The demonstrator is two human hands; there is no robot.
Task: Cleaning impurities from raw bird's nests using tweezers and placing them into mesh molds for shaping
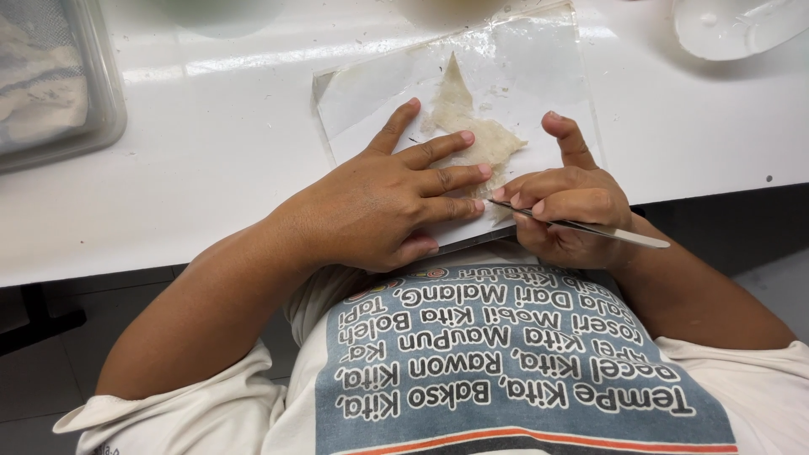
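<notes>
A pale, thin, torn piece of fibrous material point(465, 128) lies on a clear plastic sheet point(539, 76) over white paper at the white table's front edge. My left hand point(383, 198) lies flat on the sheet, fingers spread, with its fingertips pressing on the lower part of the pale piece. My right hand point(566, 202) grips metal tweezers point(590, 227), whose tips point left and meet the pale piece close to my left fingertips. The right thumb is stretched out and rests on the sheet.
A clear plastic tray point(101, 126) holding a cloth-like layer stands at the far left of the white table point(211, 160). A white shallow dish point(733, 29) sits at the top right. The table's front edge runs just under my hands.
</notes>
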